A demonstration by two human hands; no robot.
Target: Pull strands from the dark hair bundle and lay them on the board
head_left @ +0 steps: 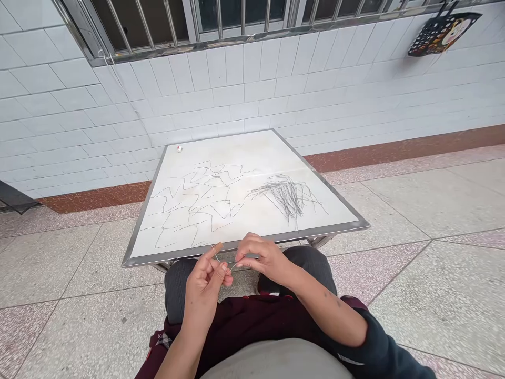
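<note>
Left hand (203, 281): thumb and fingers closed in a pinch on a thin wire (233, 267). Right hand (263, 256): fingertips close together on the same wire, which spans the two just off the six-o'clock edge of the table (335, 229). I note bent strands (209, 185) at nine o'clock, straight strands (290, 200) at three.

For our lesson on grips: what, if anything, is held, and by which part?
A thin wire: the left hand pinches one stretch, the right hand another close by; its ends can't be told.
</note>
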